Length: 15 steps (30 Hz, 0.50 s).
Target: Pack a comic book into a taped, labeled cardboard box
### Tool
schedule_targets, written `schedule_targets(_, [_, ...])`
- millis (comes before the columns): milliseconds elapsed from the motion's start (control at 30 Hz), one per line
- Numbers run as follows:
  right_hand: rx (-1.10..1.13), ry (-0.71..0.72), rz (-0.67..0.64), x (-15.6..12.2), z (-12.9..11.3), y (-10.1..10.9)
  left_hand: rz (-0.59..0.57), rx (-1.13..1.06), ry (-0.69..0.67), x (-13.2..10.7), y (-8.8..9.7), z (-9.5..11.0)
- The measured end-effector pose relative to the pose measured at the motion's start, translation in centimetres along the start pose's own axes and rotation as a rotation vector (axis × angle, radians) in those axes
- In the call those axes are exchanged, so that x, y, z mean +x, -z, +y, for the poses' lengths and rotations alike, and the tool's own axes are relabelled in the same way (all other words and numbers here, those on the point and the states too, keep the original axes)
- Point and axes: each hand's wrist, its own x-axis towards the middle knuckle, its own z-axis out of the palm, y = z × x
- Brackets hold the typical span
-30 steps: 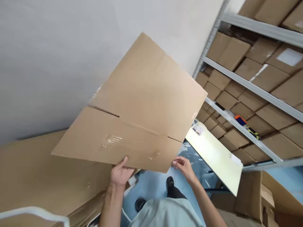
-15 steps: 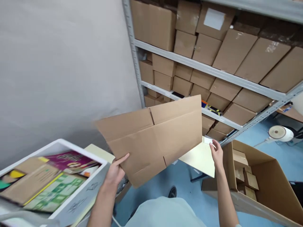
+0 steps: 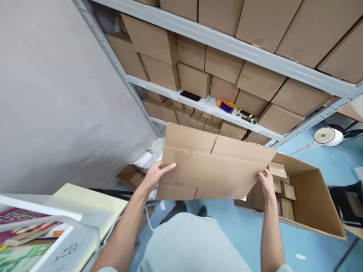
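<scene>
At opposite edges, left hand (image 3: 155, 174) and right hand (image 3: 267, 181) gripping one flattened carton (image 3: 211, 170).

1. Datum: carton (image 3: 212, 170), left hand (image 3: 154, 173) at its left edge, right hand (image 3: 266, 180) at its right.
2. Beyond carton: rack (image 3: 227, 42), boxes (image 3: 224, 62) on shelves, cutters (image 3: 246, 118) on one.
3. Right of carton: open box (image 3: 317, 196), small boxes (image 3: 285, 207) inside. Farther right: fan (image 3: 328, 136).
4. Left of carton: wall (image 3: 42, 94); nearer wearer, bin (image 3: 82, 238) with packs (image 3: 31, 251) inside.
5. Under carton: floor (image 3: 232, 219).
</scene>
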Motion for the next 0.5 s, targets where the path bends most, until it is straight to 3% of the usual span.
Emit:
schedule_targets(133, [-0.053,-0.002,0.060,-1.5,-1.3,-1.3,0.053,0.035,-0.212,6.9,-1.7,0.3])
schedule_targets(233, [-0.125,0.033,0.173,-2.5,-2.3,-3.0,-0.001,0.029,-0.282,11.4,-3.0,0.3])
schedule_targets(367, [-0.240,0.091,0.254,-3.9,-2.9,-4.6,-0.140,0.039,-0.329,15.8,-3.5,0.6])
schedule_targets(500, [-0.268,0.050,0.291,-5.5,-2.3,-6.2,-0.184,0.060,-0.346,18.9,-3.0,0.7])
